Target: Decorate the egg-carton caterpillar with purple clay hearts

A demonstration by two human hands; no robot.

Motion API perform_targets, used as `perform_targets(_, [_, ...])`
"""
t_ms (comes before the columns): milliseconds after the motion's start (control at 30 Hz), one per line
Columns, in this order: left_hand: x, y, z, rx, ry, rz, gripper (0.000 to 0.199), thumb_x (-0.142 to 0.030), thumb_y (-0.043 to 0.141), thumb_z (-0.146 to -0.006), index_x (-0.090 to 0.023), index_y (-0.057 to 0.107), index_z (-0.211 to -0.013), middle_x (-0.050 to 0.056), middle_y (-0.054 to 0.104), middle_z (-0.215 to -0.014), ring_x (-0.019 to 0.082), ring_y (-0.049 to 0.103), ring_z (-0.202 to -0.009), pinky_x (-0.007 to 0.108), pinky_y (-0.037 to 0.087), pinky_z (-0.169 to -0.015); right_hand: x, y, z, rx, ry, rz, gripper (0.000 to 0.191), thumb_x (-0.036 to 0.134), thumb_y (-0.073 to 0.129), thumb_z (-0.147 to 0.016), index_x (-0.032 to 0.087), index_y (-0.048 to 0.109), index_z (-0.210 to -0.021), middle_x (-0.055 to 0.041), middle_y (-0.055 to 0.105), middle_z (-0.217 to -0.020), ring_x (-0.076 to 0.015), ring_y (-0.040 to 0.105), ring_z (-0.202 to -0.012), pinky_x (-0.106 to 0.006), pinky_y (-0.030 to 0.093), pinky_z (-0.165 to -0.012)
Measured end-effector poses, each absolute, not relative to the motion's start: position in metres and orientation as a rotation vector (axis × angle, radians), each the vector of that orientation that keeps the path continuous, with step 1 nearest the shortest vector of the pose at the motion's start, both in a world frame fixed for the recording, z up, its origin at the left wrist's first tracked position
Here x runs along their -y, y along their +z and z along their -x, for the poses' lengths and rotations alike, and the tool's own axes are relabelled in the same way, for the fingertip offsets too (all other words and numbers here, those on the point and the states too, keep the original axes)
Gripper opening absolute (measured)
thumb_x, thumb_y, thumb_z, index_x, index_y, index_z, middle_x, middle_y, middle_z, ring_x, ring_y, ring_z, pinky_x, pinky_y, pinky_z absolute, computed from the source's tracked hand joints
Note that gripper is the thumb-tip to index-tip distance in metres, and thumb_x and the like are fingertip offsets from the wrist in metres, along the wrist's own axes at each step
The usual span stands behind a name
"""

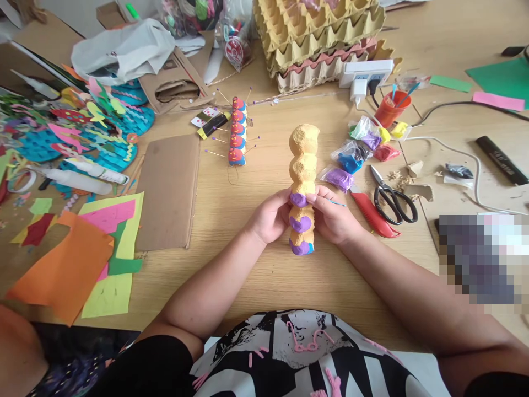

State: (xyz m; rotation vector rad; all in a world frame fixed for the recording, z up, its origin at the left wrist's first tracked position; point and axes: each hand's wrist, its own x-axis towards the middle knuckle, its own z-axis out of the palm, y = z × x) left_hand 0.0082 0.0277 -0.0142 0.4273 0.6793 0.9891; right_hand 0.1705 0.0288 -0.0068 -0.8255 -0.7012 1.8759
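Note:
Upright in the view stands a yellow-orange egg carton strip (305,140) of several bumps, held between both my hands. Purple clay (300,223) covers part of the three nearest bumps, and a small blue patch (311,248) shows at the near end. My left hand (273,215) grips the strip's left side, fingers partly behind it. On the other side my right hand (334,215) is closed on the strip, its thumb at the topmost purple patch. A thin blue stick-like piece (336,203) shows by the right fingers; I cannot tell whether they hold it.
A finished-looking caterpillar (237,132) with pins lies ahead. Right are clay packets (339,177), a red cutter (374,215), scissors (392,198) and an orange cup (390,110). Egg trays (318,38) stack behind. Cardboard (168,193) and coloured paper (61,270) lie left.

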Motion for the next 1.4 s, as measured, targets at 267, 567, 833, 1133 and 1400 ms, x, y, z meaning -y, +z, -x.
perform_targets(267, [-0.026, -0.013, -0.010, -0.724, 0.996, -0.430, 0.031, -0.047, 0.087, -0.090, -0.020, 0.075, -0.084, 0.003, 0.075, -0.081, 0.018, 0.070, -0.073, 0.031, 0.056, -0.069, -0.029, -0.005, -0.170, 0.663, 1.896, 0.822, 0.049, 0.051, 0.107, -0.062, 0.020, 0.073, -0.077, 0.0007, 0.070, -0.073, -0.0129, 0.059, -0.064, -0.028, 0.050, -0.061])
perform_targets(567, [-0.026, -0.011, -0.012, -0.735, 1.022, -0.418, 0.025, -0.039, 0.084, -0.094, -0.018, 0.075, -0.083, 0.004, 0.075, -0.081, 0.018, 0.072, -0.076, 0.029, 0.056, -0.071, -0.031, -0.005, -0.171, 0.668, 1.904, 0.815, 0.048, 0.055, 0.106, -0.061, 0.022, 0.075, -0.079, 0.0012, 0.069, -0.074, -0.0141, 0.057, -0.066, -0.028, 0.051, -0.060])
perform_targets(833, [-0.025, -0.010, -0.013, -0.761, 1.042, -0.469, 0.027, -0.044, 0.085, -0.092, -0.020, 0.077, -0.083, 0.004, 0.077, -0.084, 0.018, 0.071, -0.077, 0.030, 0.057, -0.072, -0.030, -0.003, -0.171, 0.720, 1.912, 0.793, 0.048, 0.057, 0.100, -0.070, 0.023, 0.069, -0.083, 0.0024, 0.065, -0.073, -0.0137, 0.056, -0.064, -0.029, 0.051, -0.061])
perform_targets(1133, [-0.024, -0.007, -0.016, -0.787, 1.075, -0.495, 0.028, -0.045, 0.089, -0.089, -0.020, 0.077, -0.084, 0.002, 0.078, -0.082, 0.017, 0.072, -0.076, 0.030, 0.057, -0.073, -0.031, -0.004, -0.171, 0.706, 1.928, 0.823, 0.051, 0.060, 0.100, -0.066, 0.024, 0.068, -0.083, 0.0011, 0.065, -0.076, -0.0165, 0.057, -0.069, -0.031, 0.052, -0.064])
perform_targets(1400, [-0.020, -0.006, -0.019, -0.833, 1.140, -0.478, 0.029, -0.040, 0.093, -0.086, -0.019, 0.074, -0.079, 0.002, 0.080, -0.081, 0.014, 0.074, -0.075, 0.028, 0.058, -0.075, -0.028, -0.008, -0.168, 0.700, 1.791, 0.976, 0.049, 0.057, 0.099, -0.068, 0.025, 0.063, -0.075, 0.0017, 0.064, -0.072, -0.0153, 0.056, -0.065, -0.030, 0.046, -0.058])
